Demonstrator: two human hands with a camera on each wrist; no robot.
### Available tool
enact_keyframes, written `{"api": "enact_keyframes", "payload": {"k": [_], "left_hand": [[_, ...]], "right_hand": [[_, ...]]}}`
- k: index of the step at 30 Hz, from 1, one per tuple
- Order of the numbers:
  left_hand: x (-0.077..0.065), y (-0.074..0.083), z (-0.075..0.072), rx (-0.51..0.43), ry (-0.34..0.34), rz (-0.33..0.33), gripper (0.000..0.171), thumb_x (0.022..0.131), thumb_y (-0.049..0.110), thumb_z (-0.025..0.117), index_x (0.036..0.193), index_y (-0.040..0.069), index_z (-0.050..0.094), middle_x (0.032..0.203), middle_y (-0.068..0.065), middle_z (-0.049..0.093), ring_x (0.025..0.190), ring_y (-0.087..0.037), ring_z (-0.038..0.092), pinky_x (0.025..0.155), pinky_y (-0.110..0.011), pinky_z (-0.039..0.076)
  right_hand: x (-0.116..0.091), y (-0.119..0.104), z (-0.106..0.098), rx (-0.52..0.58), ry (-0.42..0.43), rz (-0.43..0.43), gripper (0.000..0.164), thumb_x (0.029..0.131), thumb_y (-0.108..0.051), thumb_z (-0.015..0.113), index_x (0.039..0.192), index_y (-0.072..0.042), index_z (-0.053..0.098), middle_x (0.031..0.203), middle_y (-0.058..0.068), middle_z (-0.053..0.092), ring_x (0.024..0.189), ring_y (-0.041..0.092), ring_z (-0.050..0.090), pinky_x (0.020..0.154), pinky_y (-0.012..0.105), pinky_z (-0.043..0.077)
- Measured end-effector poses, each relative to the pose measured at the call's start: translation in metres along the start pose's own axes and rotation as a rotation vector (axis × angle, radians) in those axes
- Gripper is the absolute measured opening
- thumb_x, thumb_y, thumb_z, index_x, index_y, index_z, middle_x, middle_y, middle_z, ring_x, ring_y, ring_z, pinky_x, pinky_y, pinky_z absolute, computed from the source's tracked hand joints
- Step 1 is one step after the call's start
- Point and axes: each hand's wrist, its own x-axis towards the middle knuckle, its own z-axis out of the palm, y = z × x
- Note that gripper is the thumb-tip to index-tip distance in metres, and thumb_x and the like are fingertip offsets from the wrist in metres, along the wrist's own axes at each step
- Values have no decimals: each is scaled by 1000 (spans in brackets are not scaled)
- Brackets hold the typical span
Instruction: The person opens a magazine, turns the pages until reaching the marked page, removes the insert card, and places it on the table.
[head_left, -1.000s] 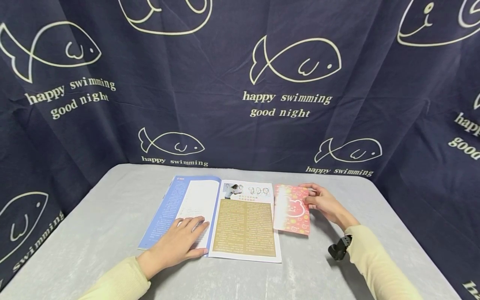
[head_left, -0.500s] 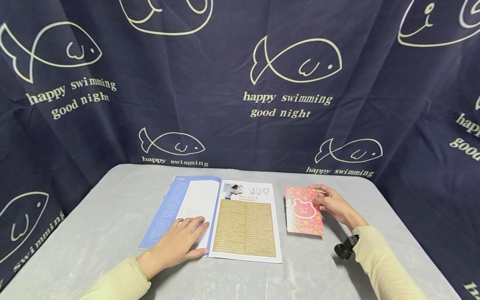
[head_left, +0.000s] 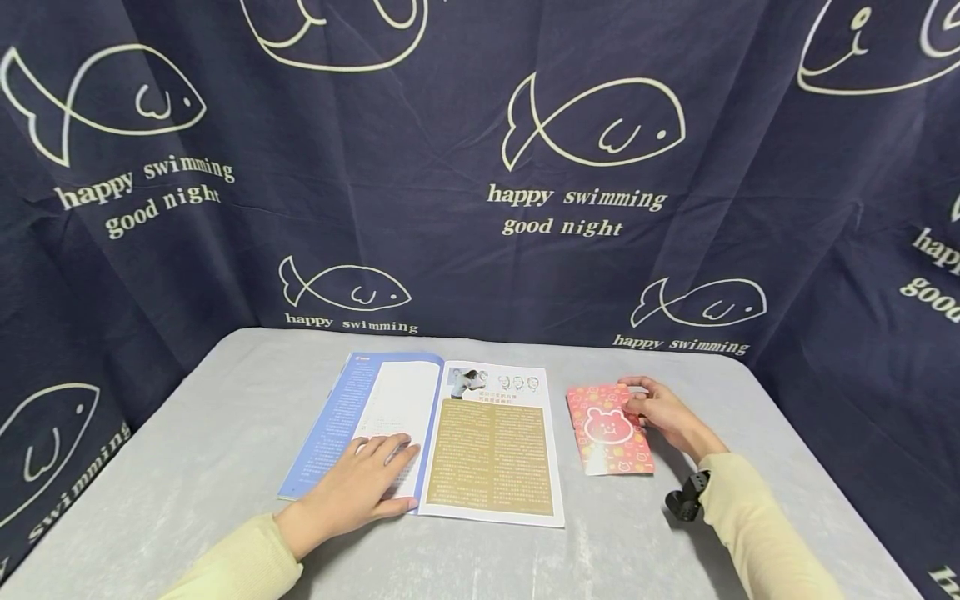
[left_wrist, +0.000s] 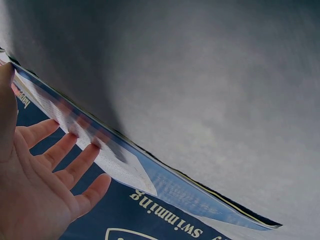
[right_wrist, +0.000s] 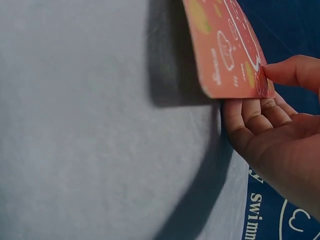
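An open magazine [head_left: 491, 450] lies on the table, its left page blue and white, its right page printed with a brown text block. My left hand [head_left: 352, 492] rests on the left page near the fold, fingers extended; the left wrist view shows their tips touching the paper [left_wrist: 120, 167]. To the right of the magazine, my right hand [head_left: 667, 415] pinches a small red notebook [head_left: 607, 429] with a white-outlined bear on its cover. In the right wrist view the thumb presses on the cover [right_wrist: 225, 60] and the other fingers pass beneath. The notebook is slightly raised, casting a shadow.
The grey tabletop [head_left: 480, 567] ends at a dark blue curtain [head_left: 450, 217] printed with fish and lettering, which also closes in both sides. A black device [head_left: 686, 497] is strapped at the right wrist.
My right hand has drawn the red notebook rightward off the magazine's edge, then turned it slightly and brought it a little nearer. The left hand and the magazine stay where they were.
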Motion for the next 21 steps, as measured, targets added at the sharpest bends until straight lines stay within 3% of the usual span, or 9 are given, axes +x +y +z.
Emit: {"api": "enact_keyframes", "payload": {"k": [9,17,21], "left_hand": [[0,1,-1,-5,-2,-3,63,82,55,55,127,11,50,125,-7,50,111,-25,51,89,-45,39],[0,1,-1,-10,-4,-5,63,82,55,55,128,11,50,126,-7,50,111,-25,51,89,-45,39],[0,1,-1,-14,-16,-6,63,83,55,53,128,11,49,126,-7,50,111,-26,51,89,-46,39]], "right_hand": [[3,4,-1,-49,-2,-5,54,82,-2,49,130,11,26,81,-4,55,67,6,53,58,22,46],[0,3,-2,-88,43,9,55,85,-1,49,132,15,25,114,27,45,78,4,55,66,22,50],[0,7,-6,-108,49,6,57,85,-6,51,132,15,26,124,29,42,83,1,55,71,21,50]]}}
